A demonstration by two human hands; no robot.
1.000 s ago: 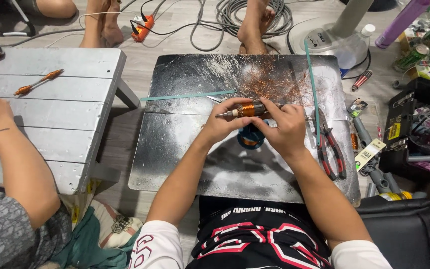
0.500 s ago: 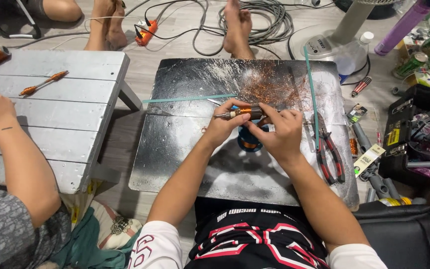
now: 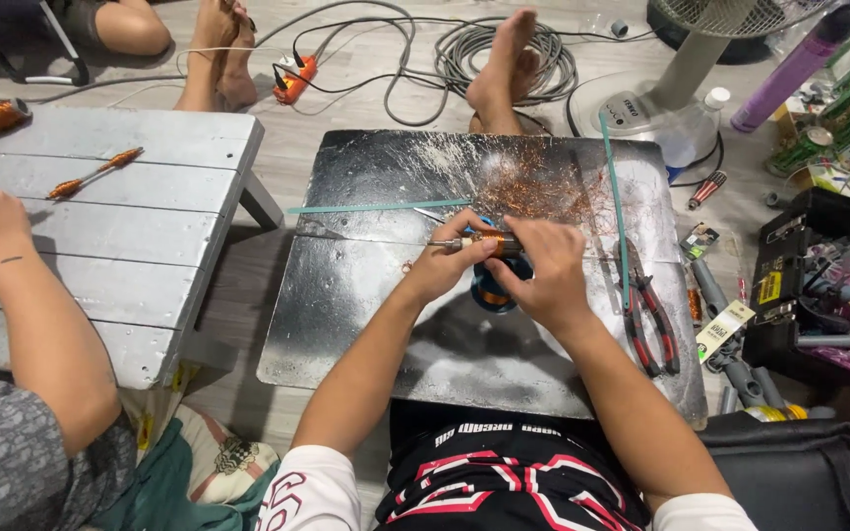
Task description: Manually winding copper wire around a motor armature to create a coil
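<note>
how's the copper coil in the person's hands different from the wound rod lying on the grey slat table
The held copper coil is short and thick, gripped by the left hand and right hand above the metal sheet. The wound rod is long and thin, lying untouched on the slat table. Both carry orange copper wire.

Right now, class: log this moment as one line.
left hand: grips coil | right hand: on coil | pliers: beside, on metal sheet

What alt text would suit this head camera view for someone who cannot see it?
Two hands, left hand and right hand, grip a copper-wound metal rod above a scuffed silver metal board. Red-handled pliers lie at its right; another person's arm rests on a grey wooden table.
</note>
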